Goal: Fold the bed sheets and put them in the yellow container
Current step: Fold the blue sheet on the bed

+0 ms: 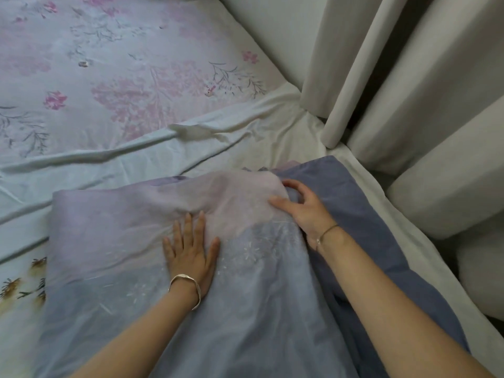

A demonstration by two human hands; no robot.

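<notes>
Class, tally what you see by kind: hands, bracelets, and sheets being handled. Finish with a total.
Hands: 2 (left hand, right hand)
Bracelets: 2 (silver bangle, thin bracelet)
Sheets being handled: 1 (lilac-blue sheet)
Total: 5

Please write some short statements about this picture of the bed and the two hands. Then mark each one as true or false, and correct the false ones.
1. The left hand lies flat on the lilac sheet. True.
2. The right hand rests on the curtain. False: it grips a fold of the sheet, and the curtain hangs apart from it, to the right.
3. The yellow container stands beside the sheet. False: no container is in view.
4. The left wrist wears a silver bangle. True.
5. The bed cover is plain white. False: it bears pink flowers.
</notes>
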